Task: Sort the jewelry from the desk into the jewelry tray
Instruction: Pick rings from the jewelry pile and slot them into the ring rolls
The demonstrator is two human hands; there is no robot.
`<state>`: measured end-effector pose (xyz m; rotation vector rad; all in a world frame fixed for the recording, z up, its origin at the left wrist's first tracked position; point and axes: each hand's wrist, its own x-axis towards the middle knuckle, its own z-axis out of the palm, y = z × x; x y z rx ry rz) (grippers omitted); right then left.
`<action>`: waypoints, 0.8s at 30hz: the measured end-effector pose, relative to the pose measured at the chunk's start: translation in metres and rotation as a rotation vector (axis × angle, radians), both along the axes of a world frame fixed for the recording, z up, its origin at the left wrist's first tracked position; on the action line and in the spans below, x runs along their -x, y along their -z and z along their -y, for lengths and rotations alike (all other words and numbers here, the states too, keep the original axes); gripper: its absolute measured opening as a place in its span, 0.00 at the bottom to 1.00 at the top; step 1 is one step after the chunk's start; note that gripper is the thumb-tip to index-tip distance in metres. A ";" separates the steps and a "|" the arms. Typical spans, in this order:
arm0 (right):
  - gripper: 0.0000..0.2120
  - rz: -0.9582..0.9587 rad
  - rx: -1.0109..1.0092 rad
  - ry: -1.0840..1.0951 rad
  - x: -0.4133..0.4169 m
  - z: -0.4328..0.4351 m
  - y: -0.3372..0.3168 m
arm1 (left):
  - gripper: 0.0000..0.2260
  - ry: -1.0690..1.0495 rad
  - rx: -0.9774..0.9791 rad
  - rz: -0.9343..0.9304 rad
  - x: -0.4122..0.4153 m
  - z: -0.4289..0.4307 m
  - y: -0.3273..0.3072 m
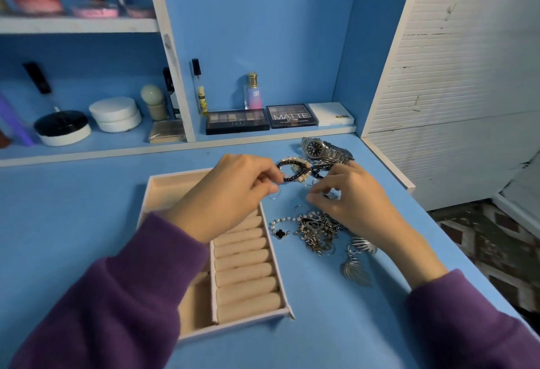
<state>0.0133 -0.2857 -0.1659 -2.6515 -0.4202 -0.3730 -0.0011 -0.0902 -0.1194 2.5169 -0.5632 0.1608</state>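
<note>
long palette [237,121]: NUDES | middle palette [291,116] — MATTE | white case [331,118] — NUDE | perfume bottle [253,94]: SB

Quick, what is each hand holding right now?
Left hand: pinches a thin wire hoop.
Right hand: pinches a small silvery piece, too small to identify.

A person in purple sleeves [117,295] works at a blue desk [336,324]: the left hand [230,196] pinches a thin hoop [275,195] just beside the jewelry tray [281,275], while the right hand [356,199] pinches a small silver piece [333,195] near tangled chains [317,231], beaded bracelets [292,169] and a wristwatch [315,148].
</note>
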 end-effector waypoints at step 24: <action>0.01 -0.174 -0.408 -0.212 0.005 -0.047 -0.026 | 0.07 -0.153 0.168 0.009 0.027 -0.054 0.021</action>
